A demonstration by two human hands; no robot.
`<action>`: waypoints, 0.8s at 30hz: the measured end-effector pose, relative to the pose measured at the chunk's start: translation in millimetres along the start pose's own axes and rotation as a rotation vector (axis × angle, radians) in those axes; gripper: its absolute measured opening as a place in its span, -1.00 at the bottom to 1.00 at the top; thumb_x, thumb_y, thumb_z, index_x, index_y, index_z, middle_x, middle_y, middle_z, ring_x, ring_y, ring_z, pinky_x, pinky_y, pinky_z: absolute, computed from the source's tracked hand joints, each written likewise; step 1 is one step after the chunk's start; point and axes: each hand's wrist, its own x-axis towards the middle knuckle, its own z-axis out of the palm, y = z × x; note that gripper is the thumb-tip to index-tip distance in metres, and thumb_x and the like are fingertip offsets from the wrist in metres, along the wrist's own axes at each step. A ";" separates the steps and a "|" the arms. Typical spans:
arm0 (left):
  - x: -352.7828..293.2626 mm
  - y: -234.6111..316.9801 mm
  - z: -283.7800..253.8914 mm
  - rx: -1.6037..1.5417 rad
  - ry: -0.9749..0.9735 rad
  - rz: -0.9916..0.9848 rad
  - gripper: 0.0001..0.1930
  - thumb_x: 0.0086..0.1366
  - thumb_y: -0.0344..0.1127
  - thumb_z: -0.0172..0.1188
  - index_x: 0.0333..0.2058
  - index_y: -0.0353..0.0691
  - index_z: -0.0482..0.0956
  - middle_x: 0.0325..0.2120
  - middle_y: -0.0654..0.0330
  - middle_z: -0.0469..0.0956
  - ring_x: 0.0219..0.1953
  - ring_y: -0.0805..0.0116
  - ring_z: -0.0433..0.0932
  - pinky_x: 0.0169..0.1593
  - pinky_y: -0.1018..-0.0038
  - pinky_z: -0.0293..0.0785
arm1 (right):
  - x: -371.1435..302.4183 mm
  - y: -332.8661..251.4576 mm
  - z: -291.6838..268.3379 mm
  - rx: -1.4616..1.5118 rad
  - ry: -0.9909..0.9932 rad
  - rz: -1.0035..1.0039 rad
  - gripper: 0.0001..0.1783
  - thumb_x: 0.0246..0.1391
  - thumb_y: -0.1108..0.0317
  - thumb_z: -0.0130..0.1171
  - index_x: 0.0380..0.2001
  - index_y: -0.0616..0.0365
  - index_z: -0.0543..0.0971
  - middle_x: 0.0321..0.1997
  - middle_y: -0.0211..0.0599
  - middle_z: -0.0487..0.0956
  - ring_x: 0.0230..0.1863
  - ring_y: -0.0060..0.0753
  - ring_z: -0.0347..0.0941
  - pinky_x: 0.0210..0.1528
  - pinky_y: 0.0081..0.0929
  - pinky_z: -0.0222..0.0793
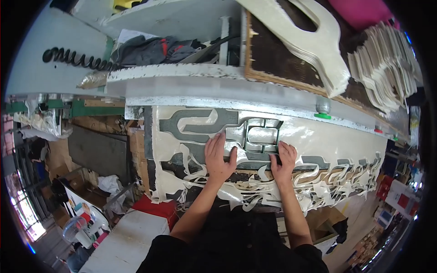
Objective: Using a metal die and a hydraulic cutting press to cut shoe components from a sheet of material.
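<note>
A metal cutting die [263,148], an outline frame with a U shape inside and dark green edges, lies on a glossy cream sheet [318,141]. At the die's left end, my left hand [220,159] rests with fingers stretched out and thumb apart; the exact contact under its fingertips is unclear. My right hand [284,160] grips the die's lower right corner, thumb on the near side and fingers on the right. A fork-shaped cutout [170,128] in the sheet, left of the die, shows the dark grey surface beneath.
Tangled cream offcuts [314,189] hang along the near edge. A pale machine beam [182,103] crosses behind the sheet, with a green-ringed knob [322,114]. Beyond it, stacked fork-shaped cream pieces [314,50] and another fanned stack [384,66] sit on a dark board [277,59].
</note>
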 end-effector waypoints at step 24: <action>19.6 43.7 -28.7 -0.060 0.126 0.077 -0.48 0.26 -0.34 0.44 0.16 -0.38 0.55 0.03 -0.15 0.63 0.07 -0.08 0.62 0.16 0.16 0.53 | -23.2 -32.0 -39.8 0.166 0.069 0.066 -0.31 0.03 0.35 0.48 0.26 0.18 0.53 0.25 -0.07 0.57 0.19 0.08 0.49 0.31 -0.06 0.31</action>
